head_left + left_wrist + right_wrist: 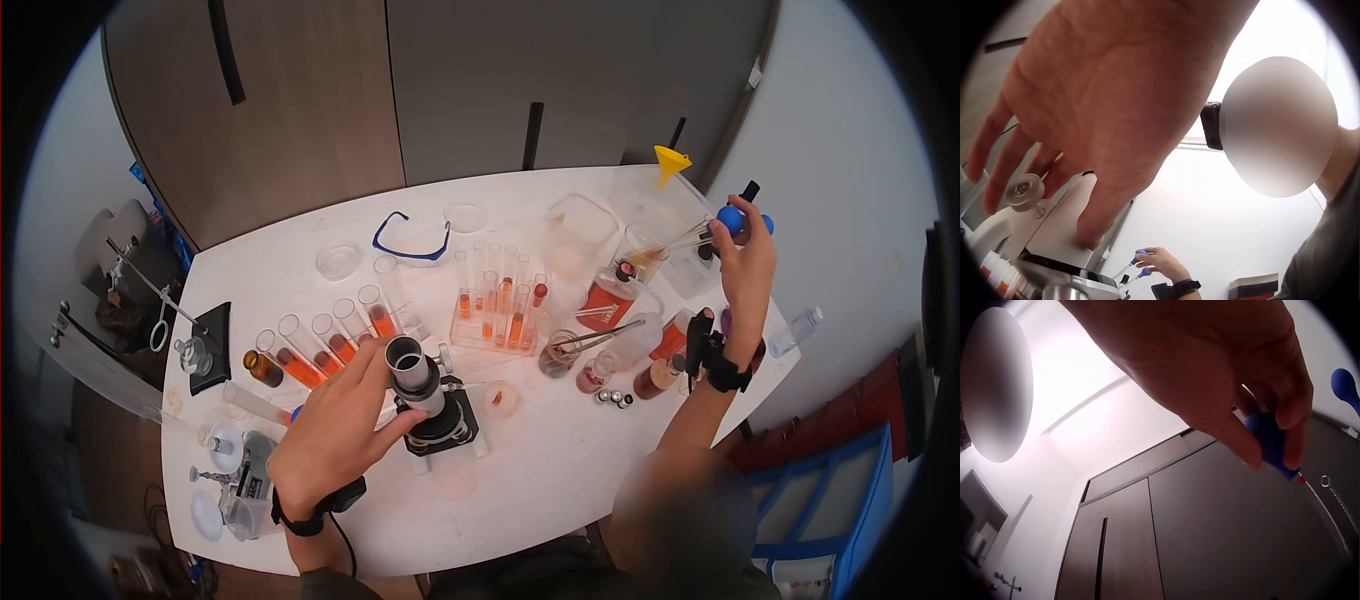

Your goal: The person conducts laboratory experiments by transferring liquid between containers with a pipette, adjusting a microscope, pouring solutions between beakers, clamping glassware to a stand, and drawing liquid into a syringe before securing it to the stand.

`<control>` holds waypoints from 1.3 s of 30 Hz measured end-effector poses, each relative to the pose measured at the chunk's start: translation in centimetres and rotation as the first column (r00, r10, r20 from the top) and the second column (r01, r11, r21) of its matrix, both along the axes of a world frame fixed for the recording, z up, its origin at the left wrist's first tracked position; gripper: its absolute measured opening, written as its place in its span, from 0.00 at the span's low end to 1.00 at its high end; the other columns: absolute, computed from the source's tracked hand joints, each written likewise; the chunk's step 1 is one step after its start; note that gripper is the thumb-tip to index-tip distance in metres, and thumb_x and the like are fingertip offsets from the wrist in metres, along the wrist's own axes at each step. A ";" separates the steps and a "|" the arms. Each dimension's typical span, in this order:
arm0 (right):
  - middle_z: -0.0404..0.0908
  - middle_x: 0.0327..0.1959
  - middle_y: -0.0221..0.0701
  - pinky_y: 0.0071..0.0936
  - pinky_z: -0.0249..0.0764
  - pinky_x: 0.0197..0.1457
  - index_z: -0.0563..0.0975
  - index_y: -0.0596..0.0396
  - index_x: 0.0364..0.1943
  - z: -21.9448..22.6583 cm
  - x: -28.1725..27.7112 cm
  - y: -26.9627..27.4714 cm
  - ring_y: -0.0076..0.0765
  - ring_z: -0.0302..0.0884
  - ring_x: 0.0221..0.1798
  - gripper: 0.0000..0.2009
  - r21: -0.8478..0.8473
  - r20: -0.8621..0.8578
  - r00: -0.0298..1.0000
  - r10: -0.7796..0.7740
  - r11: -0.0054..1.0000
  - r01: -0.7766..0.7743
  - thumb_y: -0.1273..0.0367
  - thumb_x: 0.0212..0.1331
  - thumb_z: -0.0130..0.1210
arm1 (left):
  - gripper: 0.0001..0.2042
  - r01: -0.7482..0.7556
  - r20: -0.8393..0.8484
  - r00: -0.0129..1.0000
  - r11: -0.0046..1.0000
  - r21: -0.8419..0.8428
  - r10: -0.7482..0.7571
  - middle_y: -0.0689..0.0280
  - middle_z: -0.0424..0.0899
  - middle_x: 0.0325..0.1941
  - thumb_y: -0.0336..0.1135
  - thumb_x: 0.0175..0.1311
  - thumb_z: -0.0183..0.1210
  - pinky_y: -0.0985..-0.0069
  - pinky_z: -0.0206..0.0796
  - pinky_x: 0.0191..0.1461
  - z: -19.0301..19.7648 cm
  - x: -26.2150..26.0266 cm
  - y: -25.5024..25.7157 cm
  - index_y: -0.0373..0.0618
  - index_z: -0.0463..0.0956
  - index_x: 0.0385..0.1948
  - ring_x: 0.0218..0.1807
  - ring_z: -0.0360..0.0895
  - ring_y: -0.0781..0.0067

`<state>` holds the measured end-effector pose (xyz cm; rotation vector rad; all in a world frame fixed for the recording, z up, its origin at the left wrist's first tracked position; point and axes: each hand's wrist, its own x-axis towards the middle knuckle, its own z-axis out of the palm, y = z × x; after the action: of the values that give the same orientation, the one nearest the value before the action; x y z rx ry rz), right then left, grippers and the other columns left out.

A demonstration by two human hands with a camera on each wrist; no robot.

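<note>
A black and white microscope (432, 405) stands on the white table (560, 470) near its front edge. My left hand (375, 392) grips its body just below the grey eyepiece (408, 357). In the left wrist view the left hand's fingers (997, 169) reach round the microscope arm (1060, 228) beside a focus knob (1025, 191). At the far right my right hand (742, 238) is raised and pinches the blue bulb (733, 219) of a glass pipette. The right wrist view shows that blue bulb (1267, 440) between finger and thumb, and a second blue bulb (1344, 384) beside it.
A clear rack of test tubes (495, 308) with orange liquid stands mid-table. A slanted row of tubes (330, 345) lies left of it. Safety goggles (412, 240), a petri dish (338, 260), a yellow funnel (672, 160) and several bottles (608, 300) crowd the back and right.
</note>
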<state>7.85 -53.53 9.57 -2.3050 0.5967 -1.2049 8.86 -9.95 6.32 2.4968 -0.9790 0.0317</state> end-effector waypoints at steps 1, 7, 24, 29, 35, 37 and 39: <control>0.84 0.33 0.36 0.28 0.77 0.44 0.78 0.59 0.56 0.2 0.2 -0.2 0.30 0.83 0.34 0.17 -0.030 0.053 0.998 -0.020 0.999 0.021 0.69 0.65 0.62 | 0.28 0.006 0.017 1.000 1.000 -0.003 -0.005 0.48 0.73 0.53 0.44 0.67 0.65 0.60 0.71 0.51 -0.1 0.0 0.0 0.30 0.66 0.56 0.51 0.76 0.45; 0.86 0.35 0.37 0.23 0.78 0.42 0.81 0.63 0.50 2.9 1.8 -2.2 0.26 0.84 0.32 0.19 0.021 0.241 0.970 0.038 0.999 -0.044 0.64 0.61 0.68 | 0.29 0.013 0.036 0.999 1.000 -0.005 -0.012 0.47 0.72 0.54 0.44 0.67 0.64 0.60 0.71 0.52 -0.3 0.0 0.0 0.29 0.65 0.58 0.52 0.75 0.43; 0.87 0.32 0.31 0.15 0.70 0.25 0.81 0.61 0.43 4.7 3.5 -2.6 0.19 0.84 0.29 0.12 0.015 0.335 0.925 0.180 0.980 -0.196 0.68 0.61 0.68 | 0.30 -0.035 -0.099 0.995 0.999 -0.010 0.034 0.45 0.72 0.64 0.41 0.65 0.67 0.59 0.68 0.63 -0.3 0.0 0.1 0.34 0.65 0.63 0.62 0.72 0.38; 0.86 0.33 0.30 0.15 0.69 0.24 0.81 0.61 0.45 4.9 3.3 -1.8 0.19 0.82 0.28 0.14 0.025 0.347 0.918 0.191 0.977 -0.212 0.65 0.62 0.67 | 0.32 -0.038 -0.116 0.993 0.999 0.007 0.039 0.45 0.72 0.64 0.42 0.65 0.67 0.59 0.68 0.64 -0.2 0.0 0.1 0.34 0.64 0.64 0.63 0.72 0.39; 0.87 0.39 0.32 0.14 0.69 0.25 0.81 0.63 0.51 4.4 3.6 -2.3 0.17 0.80 0.30 0.18 0.126 0.404 0.855 0.325 0.906 -0.404 0.63 0.63 0.66 | 0.32 -0.035 -0.075 0.996 0.999 0.018 0.036 0.45 0.72 0.64 0.42 0.65 0.67 0.59 0.68 0.63 -0.5 0.2 0.1 0.33 0.64 0.64 0.62 0.72 0.39; 0.87 0.39 0.32 0.14 0.69 0.25 0.81 0.62 0.51 4.4 3.5 -2.3 0.17 0.79 0.29 0.19 0.151 0.414 0.848 0.330 0.894 -0.422 0.63 0.63 0.66 | 0.32 -0.033 -0.079 0.996 0.999 0.004 0.033 0.45 0.72 0.63 0.42 0.65 0.67 0.59 0.68 0.62 -0.5 0.1 0.1 0.33 0.64 0.64 0.62 0.72 0.40; 0.87 0.38 0.31 0.14 0.69 0.26 0.82 0.62 0.52 4.4 3.5 -2.5 0.16 0.78 0.29 0.19 0.173 0.426 0.840 0.334 0.882 -0.439 0.63 0.63 0.66 | 0.31 -0.038 -0.090 0.995 0.999 0.007 0.039 0.45 0.72 0.63 0.42 0.65 0.67 0.59 0.68 0.62 -0.3 0.1 0.0 0.33 0.64 0.63 0.62 0.73 0.40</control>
<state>11.35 -56.00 13.98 -1.7789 0.1183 -1.2393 8.94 -9.92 5.98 2.4985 -0.8953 -0.0712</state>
